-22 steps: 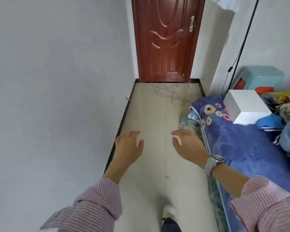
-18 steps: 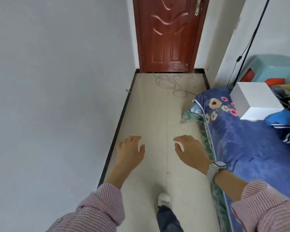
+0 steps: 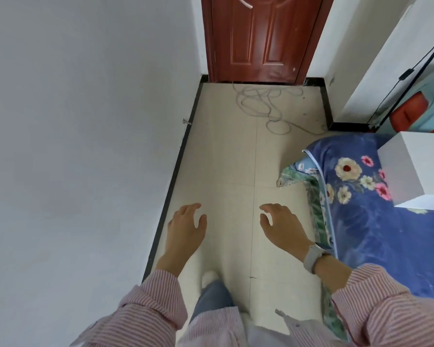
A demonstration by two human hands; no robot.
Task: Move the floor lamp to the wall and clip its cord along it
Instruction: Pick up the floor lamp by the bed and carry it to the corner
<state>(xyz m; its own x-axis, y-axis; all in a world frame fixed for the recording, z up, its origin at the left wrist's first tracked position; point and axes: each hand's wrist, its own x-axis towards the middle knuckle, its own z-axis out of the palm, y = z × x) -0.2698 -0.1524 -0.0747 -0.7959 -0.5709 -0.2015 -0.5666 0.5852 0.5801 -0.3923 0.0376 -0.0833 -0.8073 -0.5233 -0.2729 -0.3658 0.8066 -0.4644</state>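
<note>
Hands both empty: left hand (image 3: 186,229) and right hand (image 3: 282,226) hovered palm-down over tiled floor (image 3: 226,156), fingers loosely spread, gripping nothing. Floor lamp pole (image 3: 411,78) w/ black cord (image 3: 396,88) stood far right by wall, behind bed (image 3: 376,221). Loose grey cable (image 3: 263,106) lay coiled near door (image 3: 258,38).

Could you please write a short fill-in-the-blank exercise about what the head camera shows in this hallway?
1. Both the left hand and the right hand are ____ , holding nothing.
2. The loose grey cable lies coiled on the floor in front of the ____ .
3. The wristwatch is worn on the ____ wrist.
4. The white box rests on the ____ floral blanket.

Answers: empty; door; right; blue
</note>
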